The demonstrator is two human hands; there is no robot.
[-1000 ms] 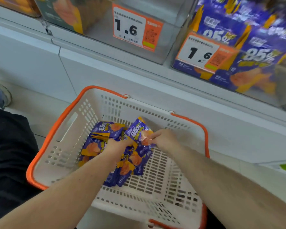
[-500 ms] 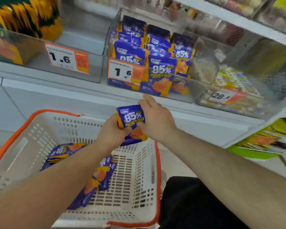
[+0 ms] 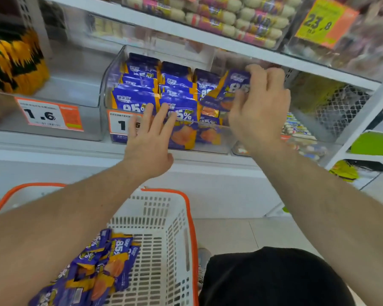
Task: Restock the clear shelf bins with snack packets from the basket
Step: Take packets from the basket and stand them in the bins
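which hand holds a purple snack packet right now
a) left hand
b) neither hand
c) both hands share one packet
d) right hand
d: the right hand has its fingers curled round a purple packet above the right side of the clear bin, while the left hand has straight fingers spread against the bin's front and grips nothing.
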